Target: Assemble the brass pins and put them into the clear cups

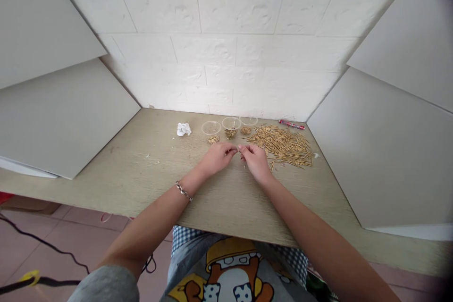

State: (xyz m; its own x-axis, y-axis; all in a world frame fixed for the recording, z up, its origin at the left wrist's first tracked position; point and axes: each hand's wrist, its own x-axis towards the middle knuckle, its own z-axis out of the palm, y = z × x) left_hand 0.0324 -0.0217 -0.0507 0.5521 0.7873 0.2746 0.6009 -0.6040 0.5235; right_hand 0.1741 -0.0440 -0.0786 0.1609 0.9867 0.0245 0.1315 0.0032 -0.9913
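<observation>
"What's looking done?"
"Left of the heap of slender gold-coloured rods (285,145), three clear round cups (231,129) are holding small gold pieces."
"And the hands?"
"At its left edge, left hand (216,156) and right hand (256,159) are pinching narrowly together; I can't tell what either grip is holding."
"What's remaining?"
"Plenty, seemingly: that heap is lying loose on the pale wood-grain surface (230,207)."

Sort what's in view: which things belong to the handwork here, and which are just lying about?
Likely in the work:
- left hand
- right hand
- pile of gold-coloured pins
- three clear cups holding small gold-coloured parts

Probably just lying about:
- crumpled white wad
- red tube
- black floor cables
</observation>
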